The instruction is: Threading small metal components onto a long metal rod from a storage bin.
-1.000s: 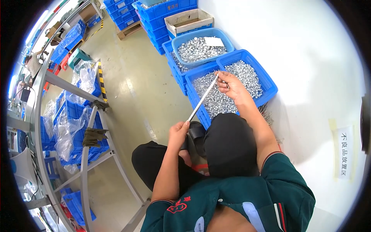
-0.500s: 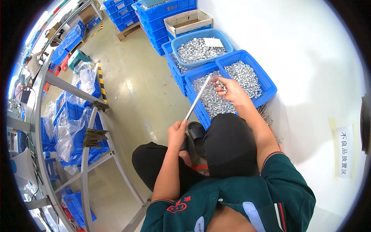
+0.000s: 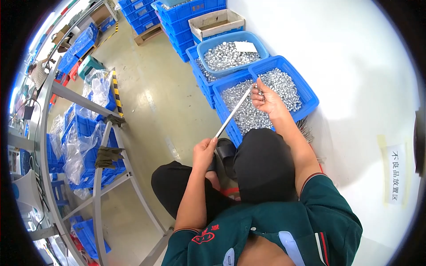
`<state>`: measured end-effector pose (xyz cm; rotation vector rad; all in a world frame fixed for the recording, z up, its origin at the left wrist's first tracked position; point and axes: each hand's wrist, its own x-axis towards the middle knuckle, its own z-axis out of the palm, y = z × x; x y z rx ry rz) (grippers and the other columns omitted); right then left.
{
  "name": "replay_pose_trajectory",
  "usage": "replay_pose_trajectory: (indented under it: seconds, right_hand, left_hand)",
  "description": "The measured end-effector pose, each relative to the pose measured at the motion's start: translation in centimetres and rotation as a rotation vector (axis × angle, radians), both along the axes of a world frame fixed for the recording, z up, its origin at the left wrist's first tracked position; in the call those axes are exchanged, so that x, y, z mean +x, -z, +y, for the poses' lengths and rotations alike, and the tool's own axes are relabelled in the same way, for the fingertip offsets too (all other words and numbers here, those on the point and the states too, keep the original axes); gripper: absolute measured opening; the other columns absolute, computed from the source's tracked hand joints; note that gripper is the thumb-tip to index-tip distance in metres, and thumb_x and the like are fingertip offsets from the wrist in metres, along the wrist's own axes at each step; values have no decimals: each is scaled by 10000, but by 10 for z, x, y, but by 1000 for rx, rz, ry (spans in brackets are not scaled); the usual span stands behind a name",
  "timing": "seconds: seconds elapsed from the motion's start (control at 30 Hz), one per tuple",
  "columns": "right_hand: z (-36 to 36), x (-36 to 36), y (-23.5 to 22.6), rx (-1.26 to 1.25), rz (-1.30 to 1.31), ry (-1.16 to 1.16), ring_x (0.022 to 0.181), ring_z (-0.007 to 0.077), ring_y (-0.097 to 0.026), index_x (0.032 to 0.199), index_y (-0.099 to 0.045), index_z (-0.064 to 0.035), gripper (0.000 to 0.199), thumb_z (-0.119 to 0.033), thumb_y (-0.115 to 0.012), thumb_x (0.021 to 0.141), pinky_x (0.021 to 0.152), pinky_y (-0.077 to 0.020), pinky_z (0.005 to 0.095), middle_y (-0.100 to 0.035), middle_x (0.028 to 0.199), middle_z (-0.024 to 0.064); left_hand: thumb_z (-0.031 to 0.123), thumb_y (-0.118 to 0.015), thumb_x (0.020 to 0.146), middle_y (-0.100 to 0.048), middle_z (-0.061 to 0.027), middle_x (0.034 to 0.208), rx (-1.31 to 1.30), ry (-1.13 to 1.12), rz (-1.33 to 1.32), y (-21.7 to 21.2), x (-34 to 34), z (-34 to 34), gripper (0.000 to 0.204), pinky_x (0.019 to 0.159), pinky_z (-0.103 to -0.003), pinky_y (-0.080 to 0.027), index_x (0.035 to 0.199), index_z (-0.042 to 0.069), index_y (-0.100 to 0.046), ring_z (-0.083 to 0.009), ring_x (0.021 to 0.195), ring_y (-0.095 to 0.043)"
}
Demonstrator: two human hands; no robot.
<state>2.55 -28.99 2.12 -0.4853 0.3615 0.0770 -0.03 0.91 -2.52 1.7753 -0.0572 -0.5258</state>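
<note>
My left hand [image 3: 204, 153] is closed around the lower end of a thin, straight silver rod [image 3: 234, 112], which slants up and to the right. At the rod's upper end is my right hand [image 3: 266, 101], its fingers curled round a few small silver metal pieces and the thumb close to the tip. Whether a piece sits on the rod is too small to tell. Beneath the rod and right hand stands a blue plastic crate [image 3: 220, 103] full of similar loose pieces. A blue basket [image 3: 306, 95] with more of them adjoins it on the right.
A light blue tub [image 3: 265, 48] of metal pieces, with a white card on top, stands behind the crate. Farther back are a worn open box [image 3: 216, 33] and stacked blue crates [image 3: 182, 31]. A grey metal frame [image 3: 98, 186] rises at left; a white wall [image 3: 355, 88] borders the right.
My right hand has shifted slightly right, and its fingers have closed further over the small pieces. The rod's upper end has swung right with it; my left hand is nearly still.
</note>
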Motion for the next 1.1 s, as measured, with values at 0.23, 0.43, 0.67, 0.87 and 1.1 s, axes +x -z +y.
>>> replay_pose_trajectory:
  seconds: [0.23,0.43,0.67,0.87,1.1]
  right_hand:
    - [7,0,-7,-226,12,13,469,60,-370,793,-500,-69,214,-203,-666,780,357,-225,161,-418,611,-3]
    - [5,1,-14,-453,-42,-65,460,21,-339,794,-507,-47,178,-151,-651,782,350,-216,151,-401,608,-30]
    - [18,4,-21,-625,49,-55,451,14,-326,818,-546,-34,188,-185,-655,786,356,-211,156,-411,604,-43]
    - [10,-10,-7,-314,68,-98,477,29,-314,1029,-556,-36,230,-203,-510,878,371,-234,159,-405,625,-26]
    - [46,-41,14,-460,8,-389,431,32,-295,1052,-566,-25,265,-191,-542,847,372,-188,168,-429,605,-30]
  left_hand:
    - [305,-559,842,-405,-16,488,13,51,-32,-3,-1,0,357,443,-284,-316,669,-6,-542,-84,485,-365]
    - [302,-556,843,-394,-26,480,29,41,-19,-4,0,4,360,441,-287,-320,662,-7,-534,-86,480,-369]
    - [322,-560,839,-405,-21,488,277,-11,-326,-27,-7,-3,393,448,-300,-340,632,-8,-501,-85,481,-393]
    - [326,-558,845,-395,40,510,50,-3,-19,-30,-5,-10,372,428,-229,-259,598,54,-498,-46,470,-337]
    - [369,-496,865,-336,57,477,132,79,-30,-61,24,-45,386,348,-213,-178,614,76,-482,-34,375,-255]
